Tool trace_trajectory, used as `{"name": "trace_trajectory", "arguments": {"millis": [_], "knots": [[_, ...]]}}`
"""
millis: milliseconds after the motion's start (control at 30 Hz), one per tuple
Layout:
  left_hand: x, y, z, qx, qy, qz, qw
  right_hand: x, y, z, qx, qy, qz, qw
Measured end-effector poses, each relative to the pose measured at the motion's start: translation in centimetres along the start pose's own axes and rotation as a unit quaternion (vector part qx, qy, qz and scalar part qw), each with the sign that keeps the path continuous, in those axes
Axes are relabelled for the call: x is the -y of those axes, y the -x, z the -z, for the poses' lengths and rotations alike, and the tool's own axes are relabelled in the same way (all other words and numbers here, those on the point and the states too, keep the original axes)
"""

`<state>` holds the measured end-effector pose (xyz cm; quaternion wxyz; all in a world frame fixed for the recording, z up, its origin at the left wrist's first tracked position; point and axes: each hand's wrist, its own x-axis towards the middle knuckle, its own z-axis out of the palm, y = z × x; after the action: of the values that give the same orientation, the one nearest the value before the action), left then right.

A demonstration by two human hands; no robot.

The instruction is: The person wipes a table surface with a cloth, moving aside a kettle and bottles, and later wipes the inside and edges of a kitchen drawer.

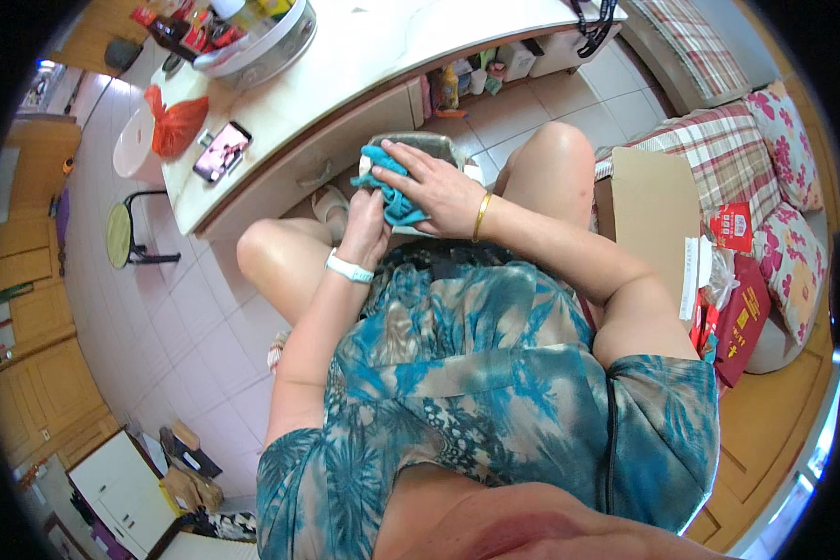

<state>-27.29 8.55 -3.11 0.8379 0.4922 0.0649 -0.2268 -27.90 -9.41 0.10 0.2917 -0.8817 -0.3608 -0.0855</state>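
A teal cloth [399, 199] is bunched between my two hands above my lap. My right hand [437, 183], with a gold bangle at the wrist, lies over the cloth with its fingers stretched across it and presses it. From below left, my left hand [365, 222] is closed at the cloth's lower edge; a white watch [348, 266] is on that wrist. A small whitish piece [365, 165] shows past the cloth's upper left side; what it belongs to is hidden. Just beyond the hands, between my knees, stands a container with a grey-green rim [427, 138].
A marble-topped table [336, 70] is ahead, holding a phone [222, 152], a red plastic bag [180, 126] and a basket of bottles [259, 56]. A stool [120, 234] stands left. At right are an open cardboard box [654, 217] and a sofa with plaid cover [728, 147].
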Motion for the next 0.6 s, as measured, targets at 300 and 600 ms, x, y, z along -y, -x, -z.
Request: {"name": "trace_trajectory", "arguments": {"millis": [300,600], "knots": [[-7.2,-6.1,0.8,0.045,-0.373,-0.17,0.911,-16.2,-2.3,7.1,-0.1,-0.076,-0.121,0.985],[-9.1,-17.2,13.0,-0.16,-0.758,-0.306,0.554,-35.1,-5.3,6.1,-0.01,0.23,-0.406,0.884]]}}
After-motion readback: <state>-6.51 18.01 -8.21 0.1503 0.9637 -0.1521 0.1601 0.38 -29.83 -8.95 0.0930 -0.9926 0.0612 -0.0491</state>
